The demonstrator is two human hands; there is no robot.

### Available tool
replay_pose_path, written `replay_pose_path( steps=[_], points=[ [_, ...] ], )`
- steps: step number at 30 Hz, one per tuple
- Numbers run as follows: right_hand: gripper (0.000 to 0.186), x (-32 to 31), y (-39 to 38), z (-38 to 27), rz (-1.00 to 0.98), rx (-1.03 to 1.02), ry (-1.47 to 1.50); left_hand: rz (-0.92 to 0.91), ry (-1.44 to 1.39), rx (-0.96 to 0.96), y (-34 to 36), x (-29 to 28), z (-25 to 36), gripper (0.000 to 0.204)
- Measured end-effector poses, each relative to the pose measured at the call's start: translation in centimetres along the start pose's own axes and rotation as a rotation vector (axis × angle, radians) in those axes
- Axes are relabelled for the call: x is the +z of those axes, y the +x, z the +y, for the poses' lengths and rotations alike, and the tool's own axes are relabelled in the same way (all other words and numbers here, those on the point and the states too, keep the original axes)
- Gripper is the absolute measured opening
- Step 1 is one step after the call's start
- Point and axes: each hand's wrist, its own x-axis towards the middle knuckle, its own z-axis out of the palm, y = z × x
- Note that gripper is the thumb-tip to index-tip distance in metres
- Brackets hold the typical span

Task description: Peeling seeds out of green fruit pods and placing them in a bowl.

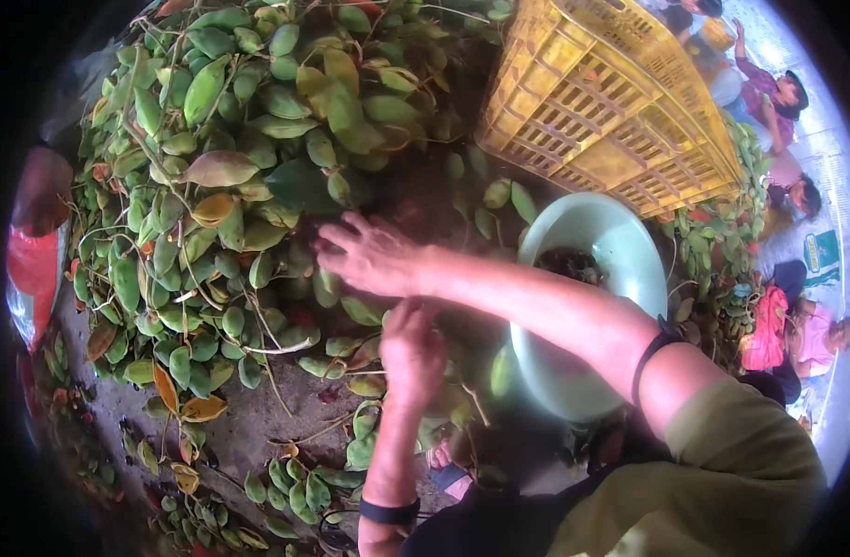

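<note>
A yellow crate stands ahead to my right, and just below it sits a pale green basin with something dark inside; my right forearm crosses the basin and hides part of it. Along the far right, well apart from me, are other people. Loose pods lie strewn on the grey floor near me. The heap of green pods rises ahead and to my left, tangled with thin, woody stems. The pods are pointed ovals, mostly smooth and green, a few dry and yellow-brown. The crate is ribbed, slotted plastic; the basin is smooth and rounded. My right grip is spread open at the heap's edge; my left grip is curled just below it, blurred, and I cannot tell whether it pinches anything.
</note>
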Motion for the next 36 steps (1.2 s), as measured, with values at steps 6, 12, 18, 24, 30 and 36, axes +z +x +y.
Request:
replay_pose_path(
  steps=[6,12,18,24,30,36],
  points=[
    [0.026,-2.8,-4.2,1.7,0.063,0.161,0.381,0.193,0.040,-0.204,-0.4,-3.8,-3.1,0.030],
    [0.016,-6.4,-5.6,3.2,0.028,0.445,1.084,0.190,-0.563,-0.423,0.8,-1.9,-3.6,0.032],
    [0.017,-8.6,-7.8,0.5,-0.243,0.498,1.286,0.156,-1.177,-0.598,1.3,-0.7,-1.5,0.036],
    [0.036,-9.1,-6.6,0.9,-0.439,0.456,0.890,0.216,-0.929,-0.659,-0.9,-0.9,-0.8,0.025],
    [0.037,-7.1,-8.7,-1.5,-0.363,0.440,0.932,0.255,-0.920,-0.733,-0.7,-0.9,0.4,0.028],
    [0.020,-13.0,-13.7,-2.3,-0.102,0.554,1.037,-0.062,-0.943,-0.592,1.3,0.6,5.4,0.023]
  ],
)
